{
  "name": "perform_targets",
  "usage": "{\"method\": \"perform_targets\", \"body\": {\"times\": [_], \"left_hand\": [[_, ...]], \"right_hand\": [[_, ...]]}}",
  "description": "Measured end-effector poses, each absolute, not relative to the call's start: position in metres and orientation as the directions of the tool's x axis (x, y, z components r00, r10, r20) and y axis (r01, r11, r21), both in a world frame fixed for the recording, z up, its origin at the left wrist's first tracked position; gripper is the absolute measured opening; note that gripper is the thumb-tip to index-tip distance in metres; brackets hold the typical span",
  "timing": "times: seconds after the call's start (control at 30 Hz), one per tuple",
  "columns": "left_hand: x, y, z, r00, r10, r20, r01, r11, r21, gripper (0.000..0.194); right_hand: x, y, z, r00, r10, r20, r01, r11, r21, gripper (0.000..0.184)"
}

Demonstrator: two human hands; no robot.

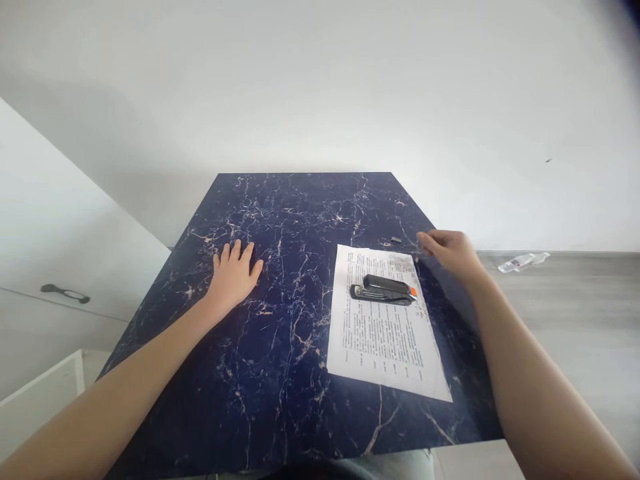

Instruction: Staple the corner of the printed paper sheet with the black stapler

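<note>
My left hand [233, 273] lies flat on the left half of the dark blue marbled table, fingers spread and holding nothing. On the right side, my right hand [450, 252] is closed near the table edge, thumb and fingers drawn together; whatever it may hold is hidden. Just left of it lies a small grey strip that looks like staples [396, 239]. A black stapler [387, 290] with an orange tip rests sideways on a printed sheet of paper [380, 353]. Neither hand touches the stapler or the paper.
The blue table [285, 320] stands against a white wall [310, 87]. A white cabinet with a dark handle [65, 293] is at the left. On the floor to the right lies a crumpled clear plastic piece [523, 262].
</note>
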State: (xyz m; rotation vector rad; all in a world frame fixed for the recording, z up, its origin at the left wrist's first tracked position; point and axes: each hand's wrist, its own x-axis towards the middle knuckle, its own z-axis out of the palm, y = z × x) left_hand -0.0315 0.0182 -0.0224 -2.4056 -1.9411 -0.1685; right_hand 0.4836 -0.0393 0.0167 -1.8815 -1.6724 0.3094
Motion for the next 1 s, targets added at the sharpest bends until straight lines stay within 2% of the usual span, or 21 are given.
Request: {"method": "perform_targets", "body": {"times": [0.07, 0.13, 0.2, 0.33, 0.67, 0.77, 0.87, 0.93, 1.0], "left_hand": [[-0.031, 0.017, -0.021, 0.210, 0.972, 0.110, 0.976, -0.214, 0.028, 0.072], [-0.031, 0.017, -0.021, 0.211, 0.971, 0.109, 0.976, -0.215, 0.026, 0.072], [-0.031, 0.017, -0.021, 0.213, 0.971, 0.113, 0.976, -0.217, 0.028, 0.072], [-0.031, 0.017, -0.021, 0.204, 0.973, 0.110, 0.977, -0.209, 0.042, 0.072], [-0.031, 0.018, -0.021, 0.200, 0.975, 0.100, 0.977, -0.206, 0.055, 0.072], [-0.031, 0.018, -0.022, 0.199, 0.975, 0.095, 0.977, -0.206, 0.059, 0.072], [-0.032, 0.018, -0.022, 0.202, 0.975, 0.095, 0.977, -0.208, 0.056, 0.072], [-0.033, 0.018, -0.022, 0.207, 0.973, 0.100, 0.975, -0.213, 0.057, 0.072], [-0.034, 0.019, -0.023, 0.208, 0.973, 0.103, 0.975, -0.214, 0.058, 0.072]], "right_hand": [[0.499, -0.032, -0.003, 0.350, 0.903, 0.247, 0.823, -0.171, -0.542, 0.051], [0.509, -0.027, -0.016, 0.390, 0.896, 0.212, 0.809, -0.223, -0.544, 0.048], [0.512, -0.023, -0.024, 0.379, 0.905, 0.192, 0.816, -0.229, -0.531, 0.046], [0.508, -0.019, -0.027, 0.298, 0.934, 0.200, 0.886, -0.193, -0.421, 0.041], [0.506, -0.019, -0.024, 0.293, 0.937, 0.189, 0.883, -0.189, -0.430, 0.041], [0.500, -0.022, -0.020, 0.320, 0.918, 0.234, 0.855, -0.174, -0.488, 0.043], [0.489, -0.029, -0.009, 0.367, 0.885, 0.287, 0.748, -0.096, -0.657, 0.046], [0.479, -0.034, 0.003, 0.246, 0.935, 0.256, 0.677, 0.024, -0.736, 0.049], [0.466, -0.040, 0.017, -0.063, 0.983, 0.174, 0.625, 0.175, -0.761, 0.053]]}}
